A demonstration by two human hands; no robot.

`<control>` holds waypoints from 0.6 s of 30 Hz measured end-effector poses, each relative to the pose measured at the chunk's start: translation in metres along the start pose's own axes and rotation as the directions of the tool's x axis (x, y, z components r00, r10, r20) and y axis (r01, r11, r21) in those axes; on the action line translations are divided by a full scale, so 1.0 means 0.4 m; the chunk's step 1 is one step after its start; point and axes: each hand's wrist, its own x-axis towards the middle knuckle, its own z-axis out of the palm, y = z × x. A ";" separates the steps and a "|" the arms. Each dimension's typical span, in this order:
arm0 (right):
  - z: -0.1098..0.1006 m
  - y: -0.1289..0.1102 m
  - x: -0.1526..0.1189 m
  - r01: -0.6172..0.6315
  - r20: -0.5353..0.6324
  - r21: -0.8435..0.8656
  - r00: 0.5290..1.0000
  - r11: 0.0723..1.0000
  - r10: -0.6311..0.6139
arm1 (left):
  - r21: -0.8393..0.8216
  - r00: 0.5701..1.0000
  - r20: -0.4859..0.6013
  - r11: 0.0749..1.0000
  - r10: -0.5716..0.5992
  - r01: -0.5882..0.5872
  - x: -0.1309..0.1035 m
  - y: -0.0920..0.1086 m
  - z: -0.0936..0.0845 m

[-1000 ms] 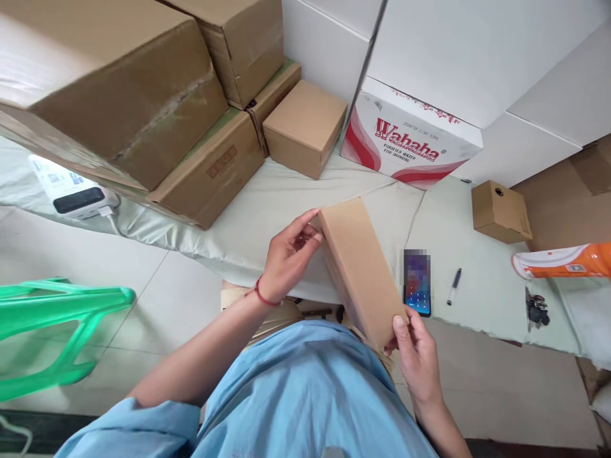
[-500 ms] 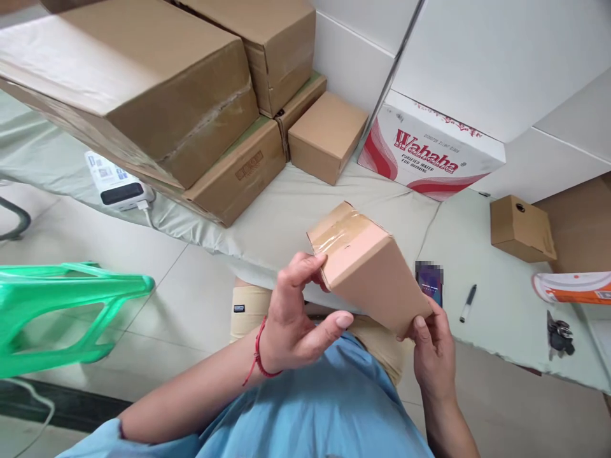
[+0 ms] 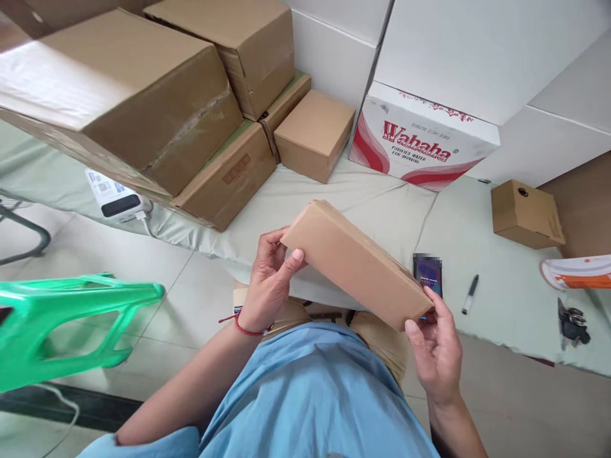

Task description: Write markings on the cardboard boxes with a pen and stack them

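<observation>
A small brown cardboard box point(image 3: 358, 264) is held up above my lap, its long plain side facing me and tilted down to the right. My left hand point(image 3: 274, 273) grips its left end, with the thumb on the near face and the fingers behind. At the right end my right hand point(image 3: 436, 343) is closed on the lower corner, thumb at the bottom edge and fingers at the top. The far side of the box is hidden.
Large cartons point(image 3: 162, 121) stand at the back left beside a smaller box point(image 3: 312, 137). A Wahaha carton point(image 3: 422, 149) is against the wall. On the right lie a phone point(image 3: 428, 275), a pen point(image 3: 470, 294) and keys point(image 3: 574, 324). A green stool point(image 3: 86, 305) stands left.
The box has turned so its long side faces me and the taped end no longer shows. My left hand has shifted left, its thumb now pressed on the box.
</observation>
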 end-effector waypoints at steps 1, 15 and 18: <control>0.000 0.000 0.000 0.015 0.004 -0.030 1.000 0.999 -0.015 | -0.023 1.000 -0.015 1.000 -0.018 0.018 0.000 -0.005 -0.003; -0.013 -0.016 0.008 0.365 0.043 -0.170 0.931 0.915 -0.363 | -0.211 0.990 0.012 0.968 -0.138 0.137 0.020 -0.052 -0.043; -0.011 -0.033 0.007 0.404 0.078 -0.162 0.915 0.900 -0.397 | -0.233 0.990 0.019 0.962 -0.139 0.139 0.024 -0.055 -0.053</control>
